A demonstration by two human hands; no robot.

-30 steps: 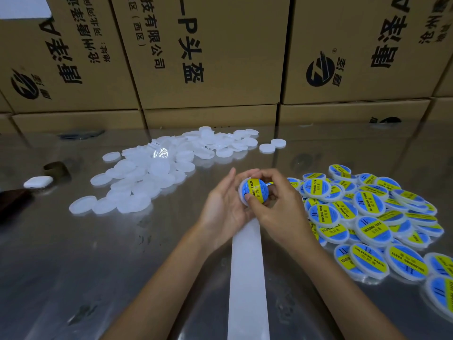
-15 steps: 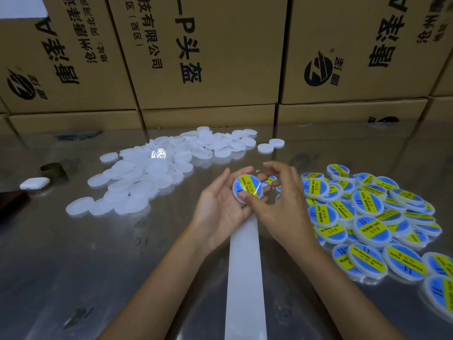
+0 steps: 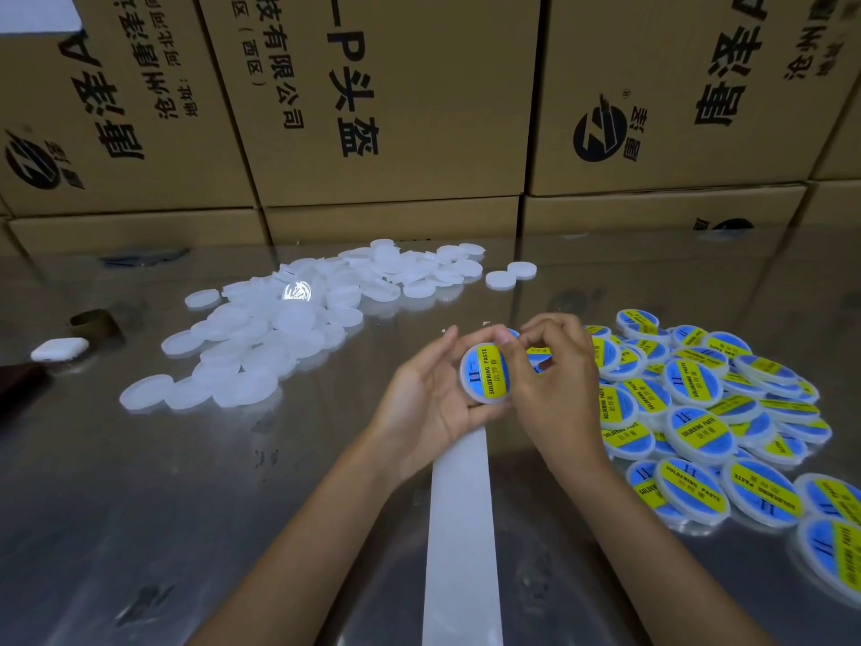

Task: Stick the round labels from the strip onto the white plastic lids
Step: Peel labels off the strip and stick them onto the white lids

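My left hand [image 3: 426, 403] cups a white lid [image 3: 485, 376] that bears a round blue and yellow label. The thumb and fingers of my right hand [image 3: 554, 394] rest on that lid's right edge. A blank white backing strip [image 3: 461, 529] runs from under my hands toward me. A heap of plain white lids [image 3: 279, 333] lies at the far left. Several labelled lids [image 3: 689, 412] are piled at the right, and part of another blue label shows behind my right fingers.
Stacked cardboard boxes [image 3: 382, 100] wall off the back of the shiny metal table [image 3: 140, 505]. A small white case [image 3: 59, 349] and a dark roll [image 3: 95, 324] sit at the far left edge.
The labelled lid has turned in my hands so its yellow band now runs nearly upright. Both hands have stayed over the strip's far end.
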